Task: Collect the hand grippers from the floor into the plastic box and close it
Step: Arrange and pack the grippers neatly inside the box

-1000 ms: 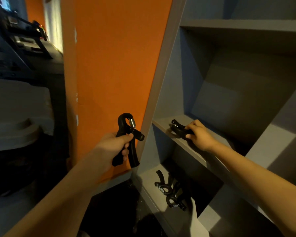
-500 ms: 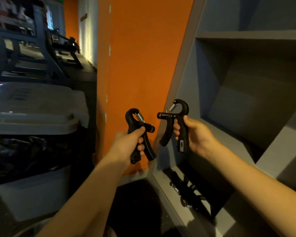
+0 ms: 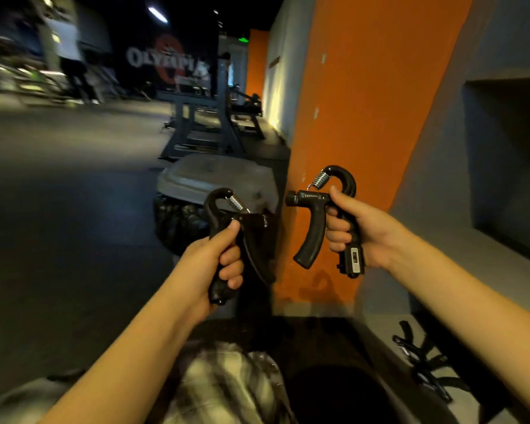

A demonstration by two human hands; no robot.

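My left hand [image 3: 210, 264] grips one handle of a black hand gripper [image 3: 245, 237] with a steel spring, held upright in front of me. My right hand [image 3: 354, 229] grips a second black hand gripper [image 3: 317, 218], its free handle curving down to the left and a small counter on the held handle. The two grippers are side by side, a little apart, in front of an orange wall panel [image 3: 358, 117]. More black hand grippers [image 3: 423, 359] lie piled on the low grey shelf at the bottom right. No plastic box is recognisable in view.
A grey-lidded bin with a black bag [image 3: 211, 185] stands just beyond my left hand. Grey shelving [image 3: 502, 154] fills the right side. Metal gym equipment [image 3: 208, 123] stands further back, on the dark floor [image 3: 58, 194] that spreads to the left. A person stands far off at the upper left.
My right hand has taken a hand gripper off the shelf and brought it up beside the one in my left hand. The view has swung left from the shelving toward the gym floor.
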